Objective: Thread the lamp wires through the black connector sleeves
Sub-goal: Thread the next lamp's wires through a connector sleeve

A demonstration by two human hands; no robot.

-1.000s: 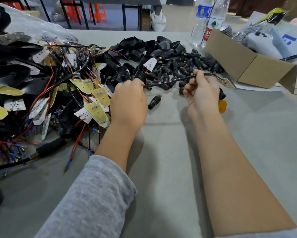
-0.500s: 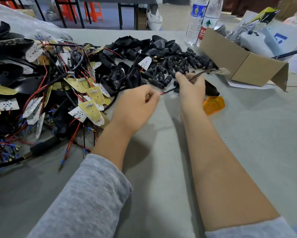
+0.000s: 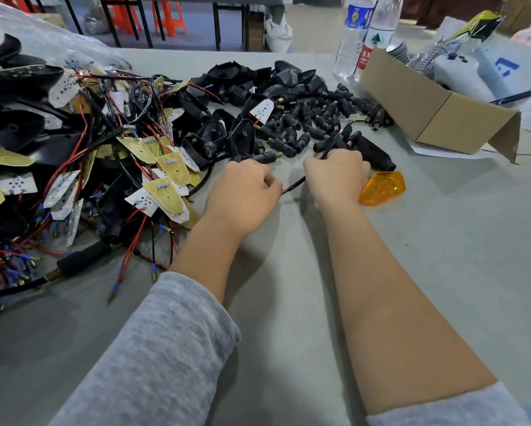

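Both hands rest low on the grey tabletop [image 3: 442, 272], close together, with a thin black wire [image 3: 295, 183] stretched between them. The left hand [image 3: 242, 192] is curled into a loose fist, its thumb and forefinger pinching the wire's red-tipped end at its right edge. A black connector sleeve [image 3: 262, 157] with a brass tip lies just beyond its knuckles; whether the fingers touch it cannot be told. The right hand [image 3: 338, 176] is also curled, gripping the same wire further along, and the wire comes out above its fingers and runs up and away toward the pile of sleeves [image 3: 319, 118], which is spread across the tabletop behind both hands. Just beside the right hand, on its right, lies an orange lens [image 3: 382, 188], and a black lamp housing [image 3: 375, 153] lies behind it, partly hidden by the hand. To the left, a big tangle of red and black wires [image 3: 83, 155] mixed with yellow and white circuit boards [image 3: 166, 195] covers that side of the tabletop, with more black housings [image 3: 215, 139] between it and the sleeves. At the far right stands an open cardboard box [image 3: 436, 109], and two clear water bottles [image 3: 365, 32] stand behind it. Both forearms are bare, with grey sleeves [image 3: 153, 358] pushed up.
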